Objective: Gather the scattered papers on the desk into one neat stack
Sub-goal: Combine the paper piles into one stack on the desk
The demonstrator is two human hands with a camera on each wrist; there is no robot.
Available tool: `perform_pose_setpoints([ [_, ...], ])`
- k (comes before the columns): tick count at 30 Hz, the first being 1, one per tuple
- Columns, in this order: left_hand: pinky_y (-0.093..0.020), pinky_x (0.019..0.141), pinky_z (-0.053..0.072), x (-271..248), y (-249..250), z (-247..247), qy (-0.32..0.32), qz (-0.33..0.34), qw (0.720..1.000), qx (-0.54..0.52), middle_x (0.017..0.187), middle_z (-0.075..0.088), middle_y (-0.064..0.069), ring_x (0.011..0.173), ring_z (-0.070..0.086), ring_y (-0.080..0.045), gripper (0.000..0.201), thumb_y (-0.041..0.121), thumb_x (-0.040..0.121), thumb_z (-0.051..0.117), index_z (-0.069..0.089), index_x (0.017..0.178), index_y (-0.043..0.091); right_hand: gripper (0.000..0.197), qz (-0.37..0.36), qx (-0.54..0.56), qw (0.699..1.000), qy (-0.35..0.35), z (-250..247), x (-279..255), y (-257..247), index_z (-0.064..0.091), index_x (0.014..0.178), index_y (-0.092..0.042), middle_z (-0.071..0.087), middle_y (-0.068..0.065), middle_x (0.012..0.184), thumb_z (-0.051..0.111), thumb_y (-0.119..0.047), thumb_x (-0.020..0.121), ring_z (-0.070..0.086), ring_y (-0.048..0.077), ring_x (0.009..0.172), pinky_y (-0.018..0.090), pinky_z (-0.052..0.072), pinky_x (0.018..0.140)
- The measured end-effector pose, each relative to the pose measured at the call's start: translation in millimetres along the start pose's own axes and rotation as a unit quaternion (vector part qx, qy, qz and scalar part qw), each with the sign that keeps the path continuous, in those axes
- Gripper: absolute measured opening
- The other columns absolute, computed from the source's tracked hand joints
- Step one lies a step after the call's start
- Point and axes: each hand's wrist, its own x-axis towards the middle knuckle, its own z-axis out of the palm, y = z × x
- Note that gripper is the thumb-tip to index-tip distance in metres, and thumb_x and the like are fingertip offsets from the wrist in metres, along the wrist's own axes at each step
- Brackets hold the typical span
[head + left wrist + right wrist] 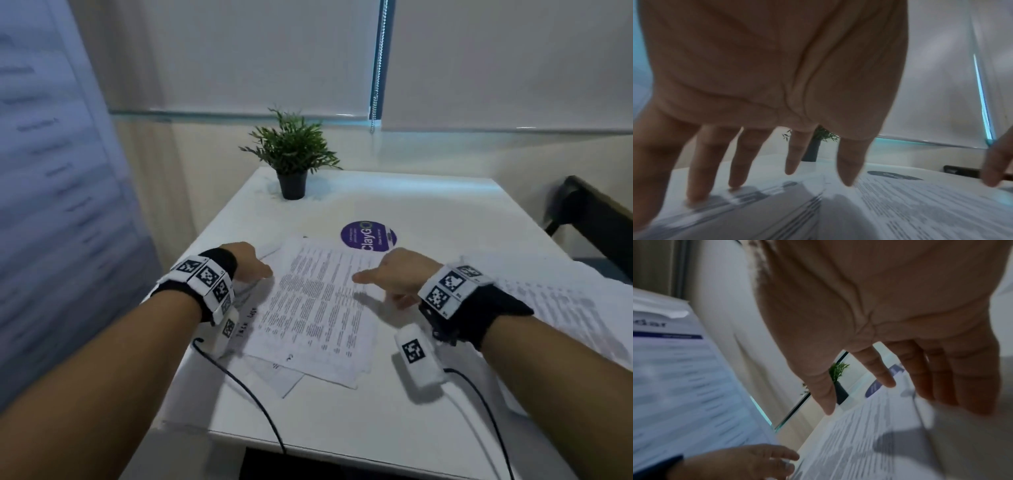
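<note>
Between the two hands, on the white desk [428, 212], lies a loose pile of printed papers [315, 301], its sheets fanned out of line so that corners of the lower ones stick out at the near edge. At the pile's left edge the left hand [248, 262] has its fingers [701, 170] spread and nearly straight, tips down on the lower sheets and gripping nothing. Over the right side of the top sheet the right hand [399, 274] is likewise spread, holding nothing; whether its fingertips [885, 378] touch the paper cannot be told. Another printed sheet [561, 308] lies apart at the desk's right edge, partly covered by the right forearm. Beyond the pile sit a round purple sticker [368, 236], just past its far corner, and a small potted plant [293, 161] near the back edge. Both wrist views are blurred, so the print is unreadable there.
</note>
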Motion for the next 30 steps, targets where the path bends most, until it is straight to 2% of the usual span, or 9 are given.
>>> perform_pose_setpoints([
  [3, -0.036, 0.118, 0.028, -12, -3, 1, -0.022, 0.025, 0.999, 0.002, 0.165, 0.031, -0.009, 0.150, 0.033, -0.027, 0.082, 0.060, 0.098, 0.048, 0.029, 0.158, 0.008, 0.055, -0.022, -0.044, 0.999, -0.001, 16, 5, -23, 0.052, 0.069, -0.012, 0.054, 0.003, 0.065, 0.067, -0.061, 0.087, 0.050, 0.018, 0.055, 0.029, 0.045, 0.058],
  [9, -0.038, 0.116, 0.035, -8, 8, 3, -0.011, 0.048, 0.999, -0.018, 0.164, 0.033, -0.010, 0.147, 0.038, -0.029, 0.099, 0.055, 0.086, 0.071, 0.024, 0.160, 0.010, 0.049, -0.029, -0.078, 0.996, 0.015, 21, 4, -22, 0.056, 0.073, -0.012, 0.057, 0.001, 0.072, 0.071, -0.057, 0.085, 0.052, 0.015, 0.061, 0.026, 0.039, 0.053],
  [12, -0.039, 0.103, 0.048, -3, 15, 6, 0.004, 0.040, 0.998, -0.038, 0.146, 0.055, -0.013, 0.121, 0.058, -0.028, 0.089, 0.038, 0.076, 0.085, 0.043, 0.147, 0.005, 0.047, -0.018, -0.035, 0.999, 0.024, 19, 1, -13, 0.053, 0.071, -0.015, 0.056, 0.001, 0.070, 0.074, -0.054, 0.084, 0.052, 0.015, 0.058, 0.026, 0.039, 0.050],
  [14, -0.034, 0.084, 0.054, 2, 21, 8, -0.003, 0.044, 0.997, -0.059, 0.119, 0.069, -0.012, 0.094, 0.061, -0.024, 0.063, 0.033, 0.072, 0.088, 0.063, 0.121, 0.003, 0.042, -0.012, -0.009, 1.000, 0.027, 17, -3, -8, 0.056, 0.078, -0.018, 0.063, 0.000, 0.079, 0.076, -0.054, 0.083, 0.061, 0.015, 0.067, 0.027, 0.044, 0.054],
  [16, -0.028, 0.066, 0.048, 2, 28, 8, -0.012, 0.045, 0.996, -0.079, 0.093, 0.068, -0.009, 0.077, 0.059, -0.023, 0.043, 0.038, 0.070, 0.089, 0.068, 0.094, 0.008, 0.043, -0.018, -0.007, 1.000, 0.023, 15, -7, -5, 0.064, 0.096, -0.016, 0.070, 0.004, 0.100, 0.075, -0.055, 0.084, 0.070, 0.020, 0.087, 0.032, 0.056, 0.072],
  [17, -0.029, 0.065, 0.049, 1, 31, 9, -0.014, 0.044, 0.995, -0.083, 0.087, 0.068, -0.012, 0.074, 0.061, -0.024, 0.043, 0.041, 0.070, 0.089, 0.072, 0.093, 0.009, 0.050, -0.020, -0.007, 0.999, 0.024, 15, -10, -5, 0.066, 0.108, -0.012, 0.072, 0.008, 0.111, 0.075, -0.055, 0.084, 0.072, 0.022, 0.096, 0.035, 0.059, 0.084],
  [21, -0.046, 0.090, 0.057, -4, 40, 15, -0.021, 0.039, 0.997, -0.065, 0.113, 0.071, -0.019, 0.109, 0.069, -0.037, 0.082, 0.046, 0.067, 0.089, 0.064, 0.121, -0.011, 0.061, -0.021, 0.019, 0.999, 0.032, 16, -20, -4, 0.065, 0.126, -0.006, 0.068, 0.015, 0.132, 0.077, -0.050, 0.085, 0.069, 0.028, 0.115, 0.040, 0.054, 0.098],
  [27, -0.042, 0.089, 0.060, 18, 38, 19, -0.024, 0.069, 0.993, -0.093, 0.112, 0.075, -0.007, 0.100, 0.071, -0.027, 0.103, 0.051, 0.029, 0.093, 0.066, 0.119, 0.007, 0.058, -0.031, 0.015, 0.999, 0.030, 19, -22, -2, 0.061, 0.126, -0.011, 0.063, 0.008, 0.135, 0.074, -0.051, 0.086, 0.062, 0.024, 0.113, 0.034, 0.049, 0.086],
  [30, -0.043, 0.096, 0.055, -7, 35, 6, 0.016, 0.049, 0.987, -0.155, 0.122, 0.067, -0.009, 0.110, 0.064, -0.030, 0.091, 0.033, 0.049, 0.097, 0.056, 0.126, 0.006, 0.063, -0.023, 0.046, 0.998, 0.039, 21, -23, 5, 0.057, 0.134, -0.014, 0.059, 0.004, 0.141, 0.075, -0.051, 0.086, 0.058, 0.022, 0.115, 0.032, 0.044, 0.085],
])
